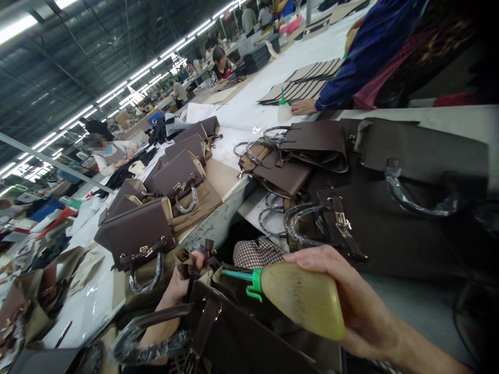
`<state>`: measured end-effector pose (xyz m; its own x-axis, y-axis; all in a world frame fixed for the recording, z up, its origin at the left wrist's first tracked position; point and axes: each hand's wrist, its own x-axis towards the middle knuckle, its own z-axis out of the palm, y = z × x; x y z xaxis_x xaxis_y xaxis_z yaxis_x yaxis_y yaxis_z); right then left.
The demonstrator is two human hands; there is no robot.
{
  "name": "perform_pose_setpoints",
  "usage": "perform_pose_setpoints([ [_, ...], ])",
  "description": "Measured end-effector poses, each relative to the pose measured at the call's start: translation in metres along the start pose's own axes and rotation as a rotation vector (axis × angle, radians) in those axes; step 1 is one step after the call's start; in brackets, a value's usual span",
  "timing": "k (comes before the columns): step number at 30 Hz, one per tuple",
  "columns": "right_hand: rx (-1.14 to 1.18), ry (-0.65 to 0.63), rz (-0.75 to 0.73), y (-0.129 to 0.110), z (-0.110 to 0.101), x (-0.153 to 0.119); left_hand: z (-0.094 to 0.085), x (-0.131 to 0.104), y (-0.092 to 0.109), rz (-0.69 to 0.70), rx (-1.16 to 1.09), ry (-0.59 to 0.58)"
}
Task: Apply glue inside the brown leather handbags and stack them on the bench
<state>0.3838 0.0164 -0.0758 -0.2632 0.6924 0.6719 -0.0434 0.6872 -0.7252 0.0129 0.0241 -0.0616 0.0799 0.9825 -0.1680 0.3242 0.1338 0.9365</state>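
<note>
My right hand [353,298] grips a yellowish squeeze bottle [302,298] with a green nozzle [241,276] that points left into the open top of a dark brown handbag [241,337] in front of me. My left hand [181,283] holds the bag's upper edge and tan lining beside the nozzle tip. A plastic-wrapped handle [144,348] of the bag curves across the lower left.
Several brown handbags [136,231] stand in a row on the left table, with more [296,156] piled on the right table. A person in a blue sleeve [351,67] rests a hand by a white bottle [284,109]. Other workers sit further back.
</note>
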Motion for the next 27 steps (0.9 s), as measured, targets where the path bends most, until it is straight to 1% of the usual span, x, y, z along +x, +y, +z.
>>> perform_pose_setpoints([
  [3, -0.1, -0.005, -0.106, 0.003, -0.004, -0.007, 0.0, 0.005, -0.002, -0.018, -0.123, -0.028],
  [6, -0.195, -0.053, -0.146, 0.0, -0.008, -0.012, 0.001, 0.007, 0.0, -0.044, -0.227, -0.04],
  [8, -0.206, -0.059, -0.156, -0.005, -0.011, -0.011, 0.001, 0.007, 0.007, -0.062, -0.274, -0.053],
  [10, -0.156, -0.013, -0.129, -0.011, -0.014, -0.006, -0.002, 0.006, 0.019, -0.079, -0.304, -0.074],
  [12, -0.089, 0.06, -0.03, -0.018, -0.017, 0.0, -0.007, 0.006, 0.036, -0.104, -0.323, -0.113],
  [14, -0.062, 0.161, 0.125, -0.022, -0.022, 0.006, -0.015, 0.008, 0.053, -0.15, -0.326, -0.198],
  [16, -0.064, 0.231, 0.305, -0.025, -0.028, 0.011, -0.021, 0.012, 0.068, -0.22, -0.294, -0.295],
  [18, -0.032, 0.242, 0.449, -0.024, -0.035, 0.013, -0.021, 0.018, 0.076, -0.293, -0.226, -0.372],
  [19, -0.001, 0.235, 0.505, -0.023, -0.038, 0.013, -0.018, 0.022, 0.077, -0.326, -0.199, -0.405],
  [21, 0.059, 0.223, 0.59, -0.017, -0.044, 0.011, -0.008, 0.033, 0.072, -0.355, -0.16, -0.474],
  [23, 0.078, 0.213, 0.666, -0.009, -0.048, 0.006, 0.006, 0.047, 0.061, -0.343, -0.151, -0.511],
  [25, 0.069, 0.175, 0.74, 0.001, -0.051, 0.001, 0.019, 0.061, 0.047, -0.308, -0.15, -0.505],
  [27, 0.042, 0.127, 0.768, 0.011, -0.053, -0.002, 0.03, 0.074, 0.032, -0.299, -0.17, -0.49],
])
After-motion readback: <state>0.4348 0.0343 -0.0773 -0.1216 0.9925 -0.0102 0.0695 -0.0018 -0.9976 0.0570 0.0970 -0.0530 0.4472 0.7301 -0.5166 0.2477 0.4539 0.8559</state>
